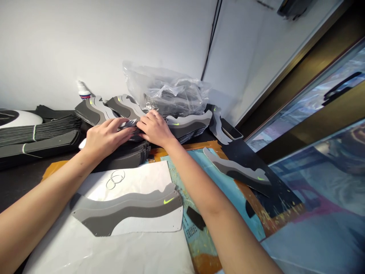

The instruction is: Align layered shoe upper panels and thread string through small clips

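At the back of the table, my left hand has its fingers closed on the left end of a small stack of grey shoe-upper pieces. My right hand grips the same stack at its other end, fingertips close to those of the left. Much of the stack is hidden by the fingers. Nearer to me, one wavy shoe-upper piece in grey shades, with a yellow-green swoosh, lies flat on white paper. Rubber bands rest above it on the paper.
Banded bundles of black pieces lie at left. Further stacks of grey pieces stand behind my hands, beside a clear plastic bag and a white bottle. At right are a loose piece and a phone.
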Demonstrator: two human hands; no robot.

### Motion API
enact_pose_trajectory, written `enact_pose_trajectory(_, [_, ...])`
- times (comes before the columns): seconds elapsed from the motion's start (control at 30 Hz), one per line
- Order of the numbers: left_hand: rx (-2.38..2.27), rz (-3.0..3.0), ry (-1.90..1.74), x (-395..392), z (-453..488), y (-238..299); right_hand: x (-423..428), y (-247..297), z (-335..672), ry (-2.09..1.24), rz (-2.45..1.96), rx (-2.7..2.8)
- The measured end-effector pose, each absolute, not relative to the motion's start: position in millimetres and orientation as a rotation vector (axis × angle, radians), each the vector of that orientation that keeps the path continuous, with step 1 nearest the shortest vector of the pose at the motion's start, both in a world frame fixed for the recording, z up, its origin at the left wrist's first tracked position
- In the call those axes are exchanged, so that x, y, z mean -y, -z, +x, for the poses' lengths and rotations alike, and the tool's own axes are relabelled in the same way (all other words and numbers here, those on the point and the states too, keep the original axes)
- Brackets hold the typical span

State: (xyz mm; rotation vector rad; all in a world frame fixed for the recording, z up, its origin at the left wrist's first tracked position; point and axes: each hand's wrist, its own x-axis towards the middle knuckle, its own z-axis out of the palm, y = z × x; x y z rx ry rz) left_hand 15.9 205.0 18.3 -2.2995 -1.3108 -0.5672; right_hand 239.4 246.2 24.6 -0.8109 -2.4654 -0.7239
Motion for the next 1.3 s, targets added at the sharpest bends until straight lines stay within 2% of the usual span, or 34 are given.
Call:
enact_pose_trajectory(0.17, [1.277, -2.251, 0.491, -203.1, 19.8, -22.0, -247.6, -28.8, 238.7, 0.759, -0.815, 2.477])
enact_pose_trajectory(0.33, [1.232, -2.196, 0.429, -197.7, 24.3, -28.7, -245.3, -31.8, 240.0, 0.589, -0.879, 2.534])
enact_pose_trajectory(0.57, [1.293, -2.2, 0.414, -197.3, 24.6, -28.1, -246.8, -28.7, 239.0, 0.609, -0.875, 2.49])
enact_pose_trajectory(0.83, [1.148, -2.187, 0.465, -201.3, 21.7, -26.5, -248.4, -29.6, 235.2, 0.574, -0.894, 2.462])
enact_pose_trajectory(1.07, [1.348, -2.287, 0.473, -197.8, 25.8, -28.5, -249.4, -27.7, 237.3, 0.583, -0.904, 2.488])
enact_pose_trajectory(1.3, [1.333, -2.257, 0.496, -199.7, 23.1, -25.2, -249.4, -24.0, 236.1, 0.588, -0.944, 2.484])
